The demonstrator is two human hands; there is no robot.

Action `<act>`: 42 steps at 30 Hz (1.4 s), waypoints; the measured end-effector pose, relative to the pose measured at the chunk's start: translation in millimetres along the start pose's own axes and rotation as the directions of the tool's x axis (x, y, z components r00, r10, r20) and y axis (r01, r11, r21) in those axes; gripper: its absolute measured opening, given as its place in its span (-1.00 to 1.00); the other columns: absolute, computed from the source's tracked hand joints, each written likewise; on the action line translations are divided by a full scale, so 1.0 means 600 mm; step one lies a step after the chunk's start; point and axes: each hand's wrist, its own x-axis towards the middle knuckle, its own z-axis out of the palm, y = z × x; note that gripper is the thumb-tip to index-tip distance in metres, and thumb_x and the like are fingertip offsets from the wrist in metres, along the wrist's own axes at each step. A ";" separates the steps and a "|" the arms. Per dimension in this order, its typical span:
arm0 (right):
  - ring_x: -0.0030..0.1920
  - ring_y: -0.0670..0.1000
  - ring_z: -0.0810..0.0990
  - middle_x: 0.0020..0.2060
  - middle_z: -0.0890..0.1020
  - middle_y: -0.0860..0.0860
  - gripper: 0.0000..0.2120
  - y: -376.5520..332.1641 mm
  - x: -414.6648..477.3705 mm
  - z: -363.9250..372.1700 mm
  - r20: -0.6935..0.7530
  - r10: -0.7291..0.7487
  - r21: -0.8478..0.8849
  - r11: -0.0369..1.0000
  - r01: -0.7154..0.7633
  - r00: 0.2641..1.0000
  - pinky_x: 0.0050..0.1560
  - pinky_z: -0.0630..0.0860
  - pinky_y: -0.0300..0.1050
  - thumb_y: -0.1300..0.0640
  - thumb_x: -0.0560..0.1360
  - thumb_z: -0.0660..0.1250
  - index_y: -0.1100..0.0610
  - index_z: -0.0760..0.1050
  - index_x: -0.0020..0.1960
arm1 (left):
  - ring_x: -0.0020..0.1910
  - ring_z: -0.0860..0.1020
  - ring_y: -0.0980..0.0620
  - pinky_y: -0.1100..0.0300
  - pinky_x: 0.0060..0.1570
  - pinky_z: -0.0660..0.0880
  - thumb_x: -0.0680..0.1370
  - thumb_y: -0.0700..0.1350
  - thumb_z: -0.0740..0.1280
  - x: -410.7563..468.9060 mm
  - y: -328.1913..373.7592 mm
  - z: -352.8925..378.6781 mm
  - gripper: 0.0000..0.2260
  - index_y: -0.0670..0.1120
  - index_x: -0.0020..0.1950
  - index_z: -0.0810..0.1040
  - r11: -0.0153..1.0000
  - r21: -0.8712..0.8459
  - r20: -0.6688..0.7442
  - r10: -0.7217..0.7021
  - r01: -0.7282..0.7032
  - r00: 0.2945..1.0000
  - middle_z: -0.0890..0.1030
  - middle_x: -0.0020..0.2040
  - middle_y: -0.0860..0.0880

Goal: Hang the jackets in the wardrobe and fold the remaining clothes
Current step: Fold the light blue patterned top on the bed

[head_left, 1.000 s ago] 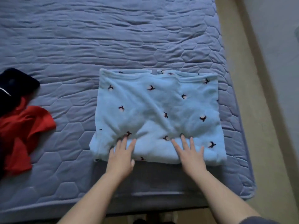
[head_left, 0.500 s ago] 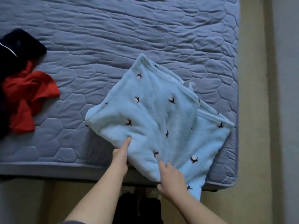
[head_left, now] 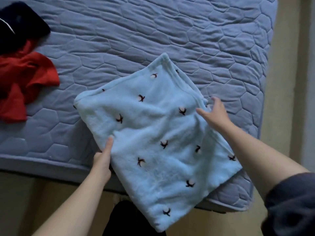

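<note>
A folded light blue fleece garment point(head_left: 153, 133) with small dark bird marks lies turned at an angle on the near right corner of the bed, its lower end hanging past the bed's edge. My left hand point(head_left: 104, 155) grips its left edge, thumb on top and fingers hidden underneath. My right hand point(head_left: 213, 113) is at the garment's right edge with fingers spread, touching the fabric there. A red garment point(head_left: 22, 79) lies crumpled at the left, beside a black garment point(head_left: 18, 26).
The blue quilted bed cover point(head_left: 153, 31) stretches away behind the folded piece. Beige floor point(head_left: 281, 82) runs along the bed's right side and below its near edge. Dark trouser legs point(head_left: 126, 217) show under the hanging fabric.
The folded blue garment was picked up off the bed and turned further clockwise. My right hand left the near edge and moved up to the right edge. My left hand kept its grip.
</note>
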 end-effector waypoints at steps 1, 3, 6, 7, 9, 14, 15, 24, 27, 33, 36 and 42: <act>0.37 0.10 0.38 0.39 0.38 0.11 -0.22 0.002 0.015 0.001 0.112 0.001 0.056 0.998 -0.007 0.994 0.34 0.34 0.01 -0.08 0.41 0.47 0.16 0.20 0.48 | 0.09 0.59 -0.10 -0.07 0.14 0.52 0.31 0.18 0.47 -0.007 -0.006 -0.006 -0.37 -0.17 0.24 0.51 0.999 -0.037 0.056 -0.005 0.007 0.998 0.62 0.14 -0.13; 0.21 0.01 0.54 0.26 0.54 0.03 -0.28 0.000 0.033 0.010 0.317 -0.073 0.140 0.990 0.030 0.946 0.22 0.45 -0.09 -0.09 0.35 0.52 0.13 0.34 0.39 | 0.12 0.59 -0.07 -0.03 0.10 0.54 0.34 0.13 0.41 -0.020 -0.019 -0.016 -0.43 -0.15 0.26 0.51 0.995 -0.099 0.169 -0.007 0.024 0.986 0.61 0.18 -0.14; 0.03 -0.09 0.64 0.06 0.67 -0.03 -0.40 -0.005 0.054 0.021 0.464 -0.145 0.219 0.975 0.046 0.874 0.15 0.55 -0.06 -0.17 0.20 0.58 0.01 0.56 0.16 | 0.12 0.59 -0.05 0.02 0.07 0.55 0.39 0.04 0.35 -0.033 -0.041 -0.023 -0.58 -0.13 0.18 0.55 0.992 -0.101 0.281 -0.041 0.072 0.959 0.62 0.16 -0.14; 0.02 -0.07 0.66 0.04 0.69 -0.04 -0.35 -0.007 0.056 0.021 0.533 -0.114 0.226 0.974 -0.011 0.839 0.14 0.56 -0.05 -0.24 0.12 0.59 0.00 0.58 0.13 | 0.12 0.60 -0.05 0.02 0.06 0.56 0.40 0.01 0.35 -0.037 -0.045 -0.022 -0.61 -0.15 0.16 0.56 0.993 -0.081 0.308 -0.053 0.082 0.950 0.63 0.15 -0.14; 0.05 0.00 0.67 0.04 0.69 -0.04 -0.25 -0.006 0.053 0.020 0.690 -0.015 0.169 0.975 -0.142 0.723 0.13 0.56 0.00 -0.29 0.04 0.61 -0.02 0.59 0.15 | 0.08 0.62 -0.06 0.03 0.03 0.59 0.39 -0.07 0.37 -0.045 -0.047 -0.020 -0.65 -0.18 0.13 0.57 0.995 -0.038 0.338 -0.070 0.088 0.938 0.65 0.11 -0.16; 0.05 0.08 0.67 0.05 0.69 0.05 -0.31 -0.016 0.007 0.010 0.833 0.085 0.082 0.958 -0.275 0.547 0.04 0.59 0.01 -0.11 0.11 0.64 0.07 0.57 0.18 | 0.06 0.63 -0.09 0.04 0.02 0.57 0.34 -0.19 0.43 -0.076 -0.024 -0.025 -0.61 -0.20 0.16 0.57 0.998 0.035 0.341 -0.055 0.046 0.938 0.66 0.08 -0.16; 0.03 0.07 0.68 0.04 0.69 0.05 -0.36 -0.019 -0.009 0.002 0.833 0.078 0.102 0.951 -0.292 0.547 -0.04 0.61 -0.04 -0.08 0.15 0.61 0.07 0.56 0.18 | 0.06 0.63 -0.09 0.04 0.02 0.55 0.34 -0.18 0.43 -0.086 -0.013 -0.029 -0.60 -0.19 0.16 0.57 0.998 0.047 0.339 -0.057 0.044 0.939 0.66 0.08 -0.16; -0.15 0.06 0.70 -0.09 0.71 0.09 -0.55 -0.117 -0.115 -0.167 0.706 -0.015 0.406 0.828 -0.388 0.708 -0.24 0.61 -0.09 0.08 0.23 0.53 0.11 0.58 0.10 | 0.09 0.63 -0.03 0.03 0.06 0.53 0.19 0.36 0.47 -0.190 0.236 -0.043 -0.28 -0.03 0.23 0.57 0.991 0.123 0.483 -0.018 -0.047 0.875 0.66 0.12 -0.07; -0.16 0.06 0.69 -0.09 0.70 0.11 -0.58 -0.200 -0.119 -0.258 0.562 -0.103 0.532 0.805 -0.263 0.821 -0.22 0.60 -0.08 0.04 0.26 0.45 0.14 0.58 0.10 | -0.08 0.67 0.04 0.11 -0.09 0.54 0.45 0.33 0.23 -0.228 0.371 0.021 -0.51 -0.02 0.13 0.59 0.978 0.155 0.502 0.044 -0.139 0.864 0.70 -0.02 -0.04; -0.17 0.02 0.69 -0.13 0.71 0.06 -0.79 -0.311 -0.128 -0.433 0.252 -0.258 0.715 0.699 0.000 0.933 -0.23 0.62 -0.14 0.23 0.46 0.36 0.14 0.60 0.08 | -0.02 0.64 0.09 0.16 -0.07 0.52 0.44 0.11 0.30 -0.343 0.603 0.122 -0.67 -0.01 0.12 0.59 0.860 0.186 0.641 0.260 -0.476 0.722 0.67 0.10 -0.02; 0.00 0.01 0.67 -0.01 0.70 0.03 -0.60 -0.313 -0.139 -0.457 0.157 -0.303 0.738 0.669 0.092 0.940 -0.02 0.61 -0.09 0.25 0.31 0.45 0.13 0.57 0.15 | 0.11 0.58 0.14 0.06 -0.03 0.47 0.36 0.31 0.33 -0.372 0.638 0.132 -0.50 0.09 0.20 0.55 0.765 0.309 0.690 0.228 -0.564 0.687 0.64 0.15 0.08; 0.10 -0.07 0.63 0.10 0.67 -0.02 -0.54 -0.201 -0.157 -0.321 0.181 -0.185 0.685 0.728 0.011 0.966 0.19 0.49 -0.12 0.15 0.20 0.57 0.08 0.58 0.08 | 0.16 0.47 0.19 -0.02 0.23 0.28 0.23 0.46 0.36 -0.289 0.524 0.123 -0.30 0.17 0.28 0.41 0.644 0.499 0.626 0.195 -0.580 0.755 0.52 0.21 0.15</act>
